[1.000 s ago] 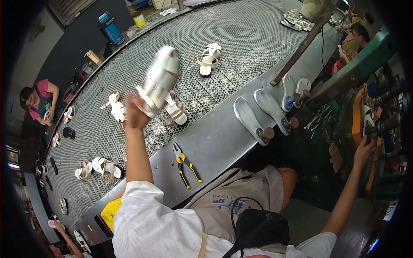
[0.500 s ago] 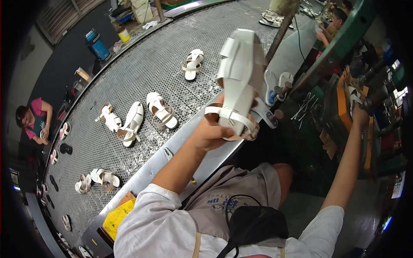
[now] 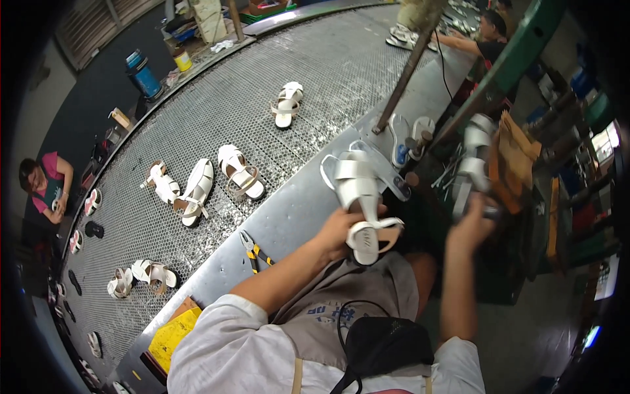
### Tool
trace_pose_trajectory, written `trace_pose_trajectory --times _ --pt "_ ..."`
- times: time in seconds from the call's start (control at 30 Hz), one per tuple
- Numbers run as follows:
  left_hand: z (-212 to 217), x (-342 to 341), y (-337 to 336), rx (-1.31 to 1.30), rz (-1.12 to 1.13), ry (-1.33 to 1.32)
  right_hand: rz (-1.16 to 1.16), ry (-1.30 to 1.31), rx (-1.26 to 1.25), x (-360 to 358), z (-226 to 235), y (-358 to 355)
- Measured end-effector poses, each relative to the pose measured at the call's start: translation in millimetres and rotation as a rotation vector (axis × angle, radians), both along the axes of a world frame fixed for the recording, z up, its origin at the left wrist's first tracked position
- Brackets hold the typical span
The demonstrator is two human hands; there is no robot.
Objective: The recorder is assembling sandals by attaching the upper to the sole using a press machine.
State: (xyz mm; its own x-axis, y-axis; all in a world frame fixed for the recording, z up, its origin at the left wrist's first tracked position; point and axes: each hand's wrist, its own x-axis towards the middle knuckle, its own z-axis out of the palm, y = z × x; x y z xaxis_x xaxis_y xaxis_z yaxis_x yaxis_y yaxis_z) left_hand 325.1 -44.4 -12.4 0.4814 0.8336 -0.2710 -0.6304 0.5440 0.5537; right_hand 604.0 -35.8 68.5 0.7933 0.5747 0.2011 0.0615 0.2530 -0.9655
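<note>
While the left hand (image 3: 338, 233) grips a white sandal (image 3: 358, 184) at 12 o'clock, right hand (image 3: 471, 228) holds a blurred sandal (image 3: 476, 148), 1 o'clock. Step, seemingly: sandal handling; next move likely calls for keeping both grips firm. Farther, 11 o'clock: three more sandals (image 3: 198, 187), mesh-topped bench (image 3: 236, 98).

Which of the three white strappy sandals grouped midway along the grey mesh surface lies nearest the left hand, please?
The rightmost white strappy sandal; the middle sandal and leftmost sandal lie farther from the left hand, close beside each other.
</note>
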Motion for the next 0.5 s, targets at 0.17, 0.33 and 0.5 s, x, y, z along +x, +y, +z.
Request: trace_pose_trajectory --times 0.17,0.33,0.5 --pt "-55 -21 66 -0.073 0.051 -0.376 0.642 -0.026 -0.023 -86 -48 -21" --pt "-27 -86 136 -0.368 0.521 -0.159 0.918 -0.266 -0.034 -75 -18 -57" --pt "23 -42 74 -0.008 0.333 0.013 0.872 -0.338 -0.012 -127 -32 -66"
